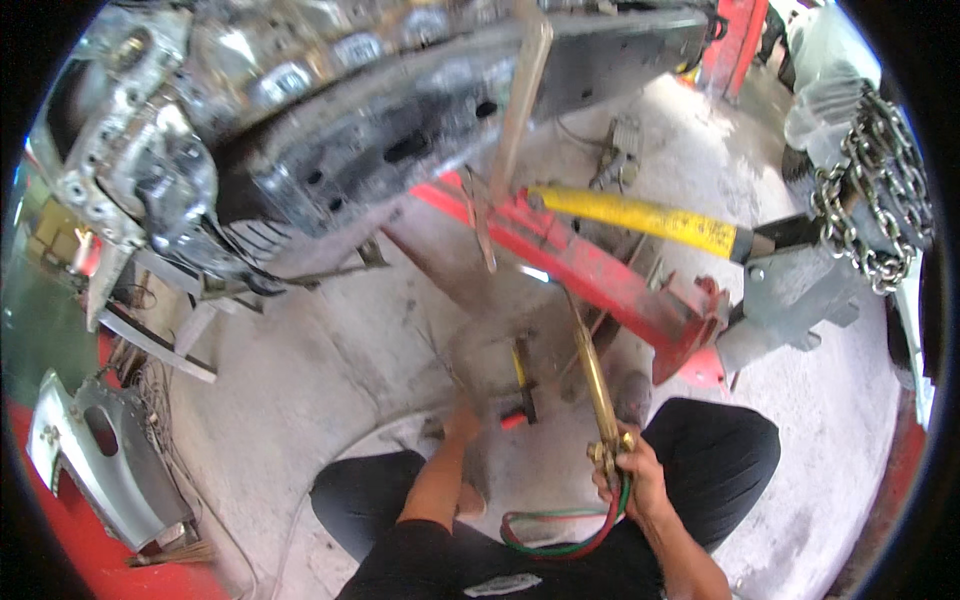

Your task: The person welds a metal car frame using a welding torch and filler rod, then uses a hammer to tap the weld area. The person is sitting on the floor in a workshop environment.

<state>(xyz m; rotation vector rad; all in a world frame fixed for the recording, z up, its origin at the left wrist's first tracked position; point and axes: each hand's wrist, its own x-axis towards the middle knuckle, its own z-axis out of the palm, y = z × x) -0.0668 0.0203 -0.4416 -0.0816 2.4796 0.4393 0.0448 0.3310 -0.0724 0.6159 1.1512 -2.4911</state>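
Note:
My right hand [635, 472] is closed around the valve end of a brass gas torch [598, 385]. The torch points up and away from me, and a small bright flame shows at its thin tip, just beside the red steel beam [575, 252]. Red and green hoses [560, 515] loop from its lower end across my lap. My left hand [462, 425] reaches forward low between my knees; a hazy blur covers its fingers, so any thing in them cannot be made out. Right of that hand, a tool with a yellow and black handle [522, 370] lies on the floor.
A bare metal vehicle frame [400, 140] spans the top. A yellow hydraulic ram [640, 220] runs to a grey bracket [800, 295] near a hanging chain [875, 195]. A silver body panel [115, 465] lies at left. A rusty upright strap [522, 100] stands ahead.

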